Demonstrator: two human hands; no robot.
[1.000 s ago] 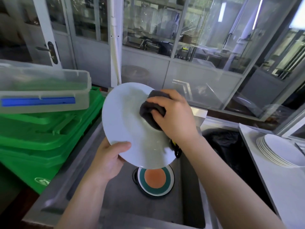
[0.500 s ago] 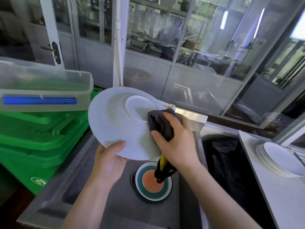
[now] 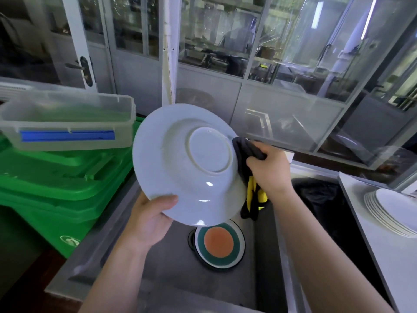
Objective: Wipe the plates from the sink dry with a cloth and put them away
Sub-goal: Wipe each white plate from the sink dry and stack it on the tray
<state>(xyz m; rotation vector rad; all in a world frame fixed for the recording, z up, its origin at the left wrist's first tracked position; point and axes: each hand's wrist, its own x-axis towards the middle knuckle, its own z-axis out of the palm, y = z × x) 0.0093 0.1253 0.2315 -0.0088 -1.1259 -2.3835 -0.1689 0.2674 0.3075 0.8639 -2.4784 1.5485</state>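
Sink (image 3: 158, 267), a grey steel basin, fills the lower middle of the view and serves as the landmark here. Left of the sink stand stacked green bins (image 3: 56, 184), and a clear plastic box (image 3: 67, 123) with a blue strip rests on top of them. Right of the sink, past a dark opening lined with black, a white counter (image 3: 383, 256) carries a stack of white plates (image 3: 392, 211). Above the sink a white plate (image 3: 187, 163) is held tilted, its underside and foot ring facing the camera. On the sink floor, under that plate's lower edge, lies a colourful plate (image 3: 220, 245) with an orange centre and a green ring. The left hand (image 3: 151, 218) grips the white plate's lower rim, thumb curled over the near face. The right hand (image 3: 268, 170) clutches a dark cloth (image 3: 244, 150) with yellow trim against the plate's right edge; the cloth's loose end hangs down over the sink.
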